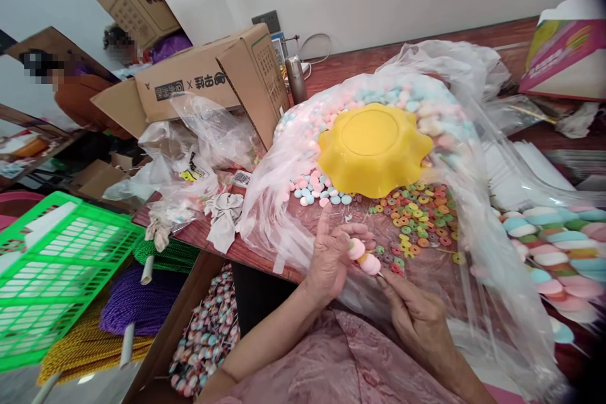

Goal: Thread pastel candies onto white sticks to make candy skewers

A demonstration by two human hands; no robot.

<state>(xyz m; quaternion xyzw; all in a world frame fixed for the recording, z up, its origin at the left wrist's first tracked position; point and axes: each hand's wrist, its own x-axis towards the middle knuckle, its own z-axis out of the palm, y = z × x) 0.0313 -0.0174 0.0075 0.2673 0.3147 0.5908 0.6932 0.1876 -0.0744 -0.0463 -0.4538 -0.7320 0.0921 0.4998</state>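
Observation:
Pink marshmallows threaded on a thin stick, with a yellowish ring piece between them, make up a marshmallow skewer (371, 264). My right hand (416, 312) pinches the stick at its lower end. Beside the skewer's upper end is my left hand (331, 259), its thumb raised and fingers apart; whether they touch the top piece I cannot tell. Colourful ring candies (421, 214) lie scattered on the table just beyond both hands. Pink, blue and white marshmallows (315, 189) are spread behind them, and an upside-down yellow scalloped bowl (374, 145) rests on the pile.
Clear plastic sheeting (279, 221) surrounds the candies. Finished-looking marshmallow skewers (563, 252) are stacked at the right. An open cardboard box (203, 82) stands at the back left. Low on the left are a green basket (61, 278), purple cord (142, 297) and a box of wrapped-looking candies (208, 334). Two people sit farther off.

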